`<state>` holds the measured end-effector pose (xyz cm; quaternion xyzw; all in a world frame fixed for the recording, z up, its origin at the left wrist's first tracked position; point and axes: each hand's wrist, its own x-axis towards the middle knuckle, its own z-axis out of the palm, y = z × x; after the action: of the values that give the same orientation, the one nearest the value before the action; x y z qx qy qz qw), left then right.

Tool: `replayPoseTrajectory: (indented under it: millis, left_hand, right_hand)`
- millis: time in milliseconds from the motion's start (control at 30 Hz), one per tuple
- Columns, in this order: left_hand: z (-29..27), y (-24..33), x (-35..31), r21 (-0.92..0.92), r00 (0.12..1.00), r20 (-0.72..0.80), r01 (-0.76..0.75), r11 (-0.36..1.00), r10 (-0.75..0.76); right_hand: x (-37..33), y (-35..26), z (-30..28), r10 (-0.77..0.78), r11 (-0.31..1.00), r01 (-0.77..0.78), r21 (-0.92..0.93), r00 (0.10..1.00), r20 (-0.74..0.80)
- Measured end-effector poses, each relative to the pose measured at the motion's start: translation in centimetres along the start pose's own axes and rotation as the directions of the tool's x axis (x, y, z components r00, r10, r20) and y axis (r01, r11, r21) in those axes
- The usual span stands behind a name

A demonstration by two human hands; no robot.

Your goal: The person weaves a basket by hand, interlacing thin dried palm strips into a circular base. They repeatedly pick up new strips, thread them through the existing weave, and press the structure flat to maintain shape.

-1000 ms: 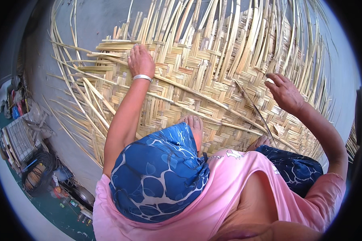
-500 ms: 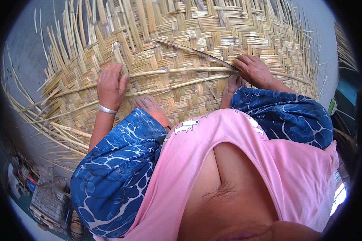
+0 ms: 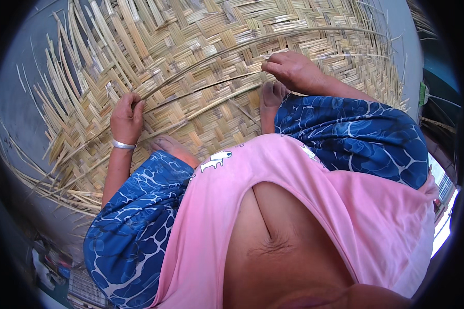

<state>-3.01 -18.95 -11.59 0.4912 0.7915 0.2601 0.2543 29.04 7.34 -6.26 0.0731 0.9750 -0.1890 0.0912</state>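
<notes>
Feet (image 3: 172,147) on woven mat (image 3: 216,46) btwn hands, loose strips (image 3: 51,180) at L edge.

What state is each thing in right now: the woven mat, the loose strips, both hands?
Flat woven bamboo-strip mat: partly woven, loose strip ends fanning out at its left edge.
Long thin bamboo strip: lying across the mat, gripped at both ends.
Left hand: closed on the strip's left end.
Right hand: pinching the strip's right end.

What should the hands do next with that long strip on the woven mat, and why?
Probably press the long strip down flat into the weave. The left hand and right hand each grip it near an end, and between them it bows up above the woven bamboo mat.
</notes>
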Motion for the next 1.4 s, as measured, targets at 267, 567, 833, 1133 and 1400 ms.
replayPoseTrajectory:
  millis: [267,567,833,1133,1400]
  left_hand:
    - [0.7,0.4,1.3,-0.394,0.96,0.164,0.276,0.877,-0.229]
    - [-1.8,3.8,1.1,-0.493,0.905,0.291,0.421,0.762,-0.311]
    - [-1.5,3.8,1.1,-0.276,0.953,0.134,0.3,0.913,-0.273]
    - [-1.2,1.2,-0.6,-0.108,0.937,0.205,0.309,0.945,-0.283]
    - [-6.7,7.6,1.6,-0.353,0.646,0.738,0.615,0.705,-0.194]
  right_hand:
    - [-1.7,1.3,2.6,0.022,0.999,-0.027,0.03,0.988,0.151]
    - [3.0,2.4,1.3,0.444,-0.515,-0.292,0.806,0.713,0.542]
    - [5.0,2.4,-1.4,0.588,-0.532,0.065,0.845,0.746,0.313]
    - [2.7,7.0,-2.6,0.705,-0.473,0.229,0.851,0.678,0.209]
    - [3.4,7.2,-3.9,0.71,-0.401,0.222,0.889,0.688,0.149]
